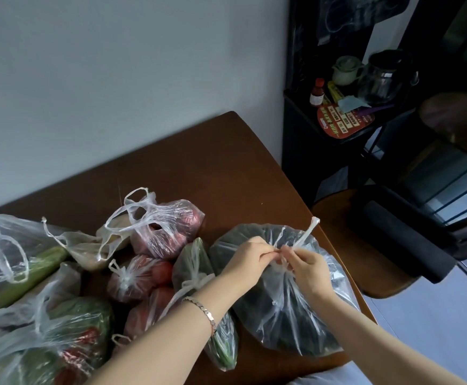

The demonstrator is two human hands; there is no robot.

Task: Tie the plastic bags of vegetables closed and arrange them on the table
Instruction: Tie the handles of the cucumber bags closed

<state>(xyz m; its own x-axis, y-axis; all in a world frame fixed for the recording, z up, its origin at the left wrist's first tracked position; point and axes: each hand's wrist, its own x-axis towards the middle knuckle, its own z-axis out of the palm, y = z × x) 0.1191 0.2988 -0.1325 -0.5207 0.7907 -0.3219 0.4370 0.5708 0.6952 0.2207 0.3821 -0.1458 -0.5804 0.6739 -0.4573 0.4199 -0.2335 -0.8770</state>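
Left hand point(247, 258): fingers curled, tips pinching a twisted handle at the gathered neck of the dark bag point(282, 315).
Right hand point(307, 269): fingers curled likewise, pinching the other handle just beside the left hand; whether the knot was drawn tight I could not tell.
Handle end point(310, 230): thin, rope-like strip of white film, standing up past the right hand.
Dark bag: clear crinkled plastic, round and full, contents dark and unidentified; lay at the near right edge of the table point(199, 168).
Bracelet point(203, 309): flat silvery links, on the left wrist.
Narrow bag point(196, 262): knotted, long green contents, touching the dark bag, partly under the left forearm.
Tomato bag point(137, 279): knotted, round red shapes.
Red bag point(171, 232): loops loose, mouth open.
Large bag point(9, 259): far left, unknotted, holding a long pale-green vegetable.
Table: smooth brown wood, rounded corner, set against a pale wall.
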